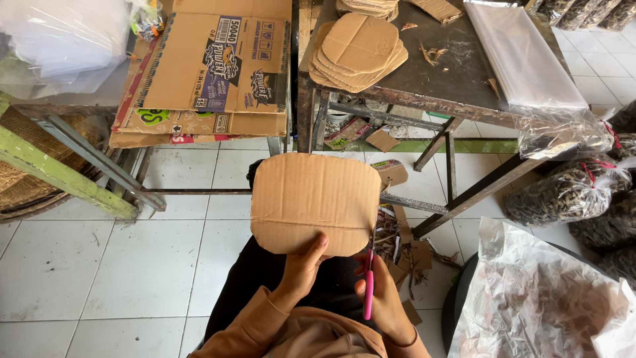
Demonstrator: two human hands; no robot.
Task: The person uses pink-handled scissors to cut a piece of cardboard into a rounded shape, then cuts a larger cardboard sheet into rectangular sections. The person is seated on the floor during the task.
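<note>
My left hand [301,268] grips the lower edge of a rounded-corner brown cardboard piece [315,199], thumb on its front, holding it up over my lap. My right hand [383,298] is closed on pink-handled scissors [368,292], whose blades reach up to the cardboard's lower right corner. A pile of similar rounded cardboard pieces [358,52] lies on the dark metal table [457,79] ahead.
Flattened printed cardboard boxes [212,73] rest on a rack at upper left. Cardboard offcuts [404,255] litter the white tile floor by my right knee. Clear plastic sheets [523,59] lie on the table's right. Bagged dark goods [570,192] and a plastic-lined tub [536,298] stand at right.
</note>
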